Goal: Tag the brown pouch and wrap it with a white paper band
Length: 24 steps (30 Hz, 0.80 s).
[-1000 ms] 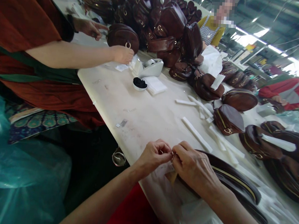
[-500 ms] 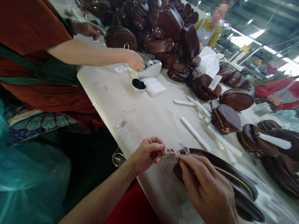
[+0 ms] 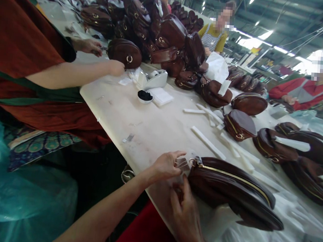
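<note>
A dark brown leather bag [image 3: 228, 191] with a gold zipper lies on the table, its metal ring end toward my hands. My left hand [image 3: 165, 168] is at that end, its fingers holding a thin white string [image 3: 183, 162] that runs toward the ring. A small clear, brownish tag or packet hangs by the string; its kind is unclear. Just below, my right hand [image 3: 185, 208] has its fingers bent close together near the string. What its fingertips pinch, if anything, is too small to make out.
White foam strips [image 3: 208, 142] lie beyond the bag. A small bowl of black items [image 3: 144, 96] and a tape dispenser [image 3: 155, 79] stand farther up the table. Brown bags [image 3: 167, 33] are piled behind. A co-worker in orange [image 3: 27, 36] stands at left, hands by a round bag.
My right hand has dropped from the bag's ring end to below the string, uncovering the zipper. My left hand's fingers have spread on the string. The co-worker's hand has left the tape dispenser.
</note>
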Available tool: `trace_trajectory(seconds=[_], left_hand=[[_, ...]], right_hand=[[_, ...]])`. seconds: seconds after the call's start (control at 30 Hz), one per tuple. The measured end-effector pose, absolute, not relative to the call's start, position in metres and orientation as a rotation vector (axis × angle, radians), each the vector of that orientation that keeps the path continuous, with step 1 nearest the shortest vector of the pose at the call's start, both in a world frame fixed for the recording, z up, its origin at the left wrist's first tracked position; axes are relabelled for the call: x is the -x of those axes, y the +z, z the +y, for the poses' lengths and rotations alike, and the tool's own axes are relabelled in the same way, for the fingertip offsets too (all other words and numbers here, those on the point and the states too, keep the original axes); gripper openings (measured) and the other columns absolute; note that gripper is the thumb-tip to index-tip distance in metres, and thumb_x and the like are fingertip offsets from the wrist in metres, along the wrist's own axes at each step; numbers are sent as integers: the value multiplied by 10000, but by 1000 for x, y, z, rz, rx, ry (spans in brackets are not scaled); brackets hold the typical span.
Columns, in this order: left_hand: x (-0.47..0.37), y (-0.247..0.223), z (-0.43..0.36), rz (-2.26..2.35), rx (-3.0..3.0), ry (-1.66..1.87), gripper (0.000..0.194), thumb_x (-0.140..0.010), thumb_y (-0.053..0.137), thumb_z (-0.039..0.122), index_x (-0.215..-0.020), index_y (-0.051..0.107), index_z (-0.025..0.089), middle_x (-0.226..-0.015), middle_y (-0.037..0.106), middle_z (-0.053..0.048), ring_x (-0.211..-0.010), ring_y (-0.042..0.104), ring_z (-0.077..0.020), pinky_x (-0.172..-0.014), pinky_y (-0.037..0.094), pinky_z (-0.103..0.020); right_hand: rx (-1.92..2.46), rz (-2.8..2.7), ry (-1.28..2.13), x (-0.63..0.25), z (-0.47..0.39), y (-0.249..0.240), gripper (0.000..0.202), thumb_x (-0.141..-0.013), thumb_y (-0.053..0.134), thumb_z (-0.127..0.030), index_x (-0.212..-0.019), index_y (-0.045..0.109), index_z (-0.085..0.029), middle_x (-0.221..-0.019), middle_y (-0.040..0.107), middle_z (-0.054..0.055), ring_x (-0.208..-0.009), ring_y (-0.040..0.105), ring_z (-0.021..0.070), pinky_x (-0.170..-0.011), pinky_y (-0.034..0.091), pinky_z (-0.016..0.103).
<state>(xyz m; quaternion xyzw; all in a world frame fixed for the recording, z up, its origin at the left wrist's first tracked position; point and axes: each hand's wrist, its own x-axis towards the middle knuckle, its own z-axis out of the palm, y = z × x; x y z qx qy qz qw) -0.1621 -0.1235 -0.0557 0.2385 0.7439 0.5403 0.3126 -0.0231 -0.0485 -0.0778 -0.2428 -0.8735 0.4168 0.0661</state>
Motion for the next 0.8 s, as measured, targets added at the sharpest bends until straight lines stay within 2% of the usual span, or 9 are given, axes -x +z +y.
trace_trajectory(seconds=[0.07, 0.13, 0.27, 0.37, 0.5, 0.57, 0.73, 0.8], left_hand=[[169, -55, -116, 1996, -668, 1312, 376, -615, 597, 112, -981, 678, 128, -587, 541, 49, -577, 465, -107, -546, 321, -214], [176, -54, -115, 1985, -679, 1265, 144, -610, 600, 130, -728, 682, 122, -552, 525, 40, -581, 454, -108, -536, 302, -214], [189, -42, -128, 1849, -708, 1158, 31, -567, 575, 113, -549, 584, 136, -427, 426, 66, -461, 365, -76, -451, 225, -208], [193, -31, -136, 1695, -689, 1101, 64, -575, 584, 183, -536, 544, 152, -365, 366, 79, -376, 309, -66, -392, 170, -208], [187, -23, -136, 1597, -610, 1116, 138, -537, 608, 249, -532, 502, 159, -372, 374, 79, -358, 321, -59, -361, 176, -189], [182, -23, -136, 1595, -564, 1150, 194, -544, 617, 295, -543, 473, 164, -392, 390, 78, -357, 339, -56, -357, 203, -183], [184, -23, -145, 1695, -537, 1197, 344, -543, 687, 322, -800, 535, 151, -470, 505, 74, -366, 438, -82, -349, 267, -179], [189, -22, -150, 1736, -612, 1157, 303, -543, 705, 306, -748, 552, 142, -492, 524, 62, -373, 451, -75, -354, 279, -175]], right_hand=[[747, -2639, 1290, 20, -48, -79, 608, -837, 431, -401, -1349, 442, -72, -1105, 663, 152, -986, 644, 270, -825, 513, 355], [764, -2632, 1311, 15, -46, -82, 627, -835, 435, -405, -1366, 420, -71, -1136, 648, 150, -1020, 626, 267, -855, 495, 356], [811, -2633, 1398, 12, -45, -79, 689, -841, 456, -458, -1402, 365, -70, -923, 695, 94, -796, 660, 235, -705, 498, 306], [878, -2575, 1456, 17, -47, -70, 657, -828, 497, -523, -1351, 459, -129, -797, 670, 40, -712, 631, 209, -643, 462, 275], [880, -2301, 1728, 32, -51, -59, 522, -756, 576, -554, -1119, 638, -185, -891, 679, 41, -794, 607, 208, -683, 450, 262], [906, -2083, 1892, 40, -54, -57, 481, -722, 599, -532, -1035, 665, -173, -906, 682, 44, -807, 601, 205, -698, 450, 260], [1000, -1837, 2167, 40, -52, -53, 333, -617, 674, -453, -772, 676, -158, -642, 627, 2, -585, 533, 152, -550, 405, 235], [980, -1832, 2295, 34, -49, -51, 295, -585, 701, -398, -761, 677, -163, -684, 651, 7, -606, 544, 156, -568, 411, 236]])
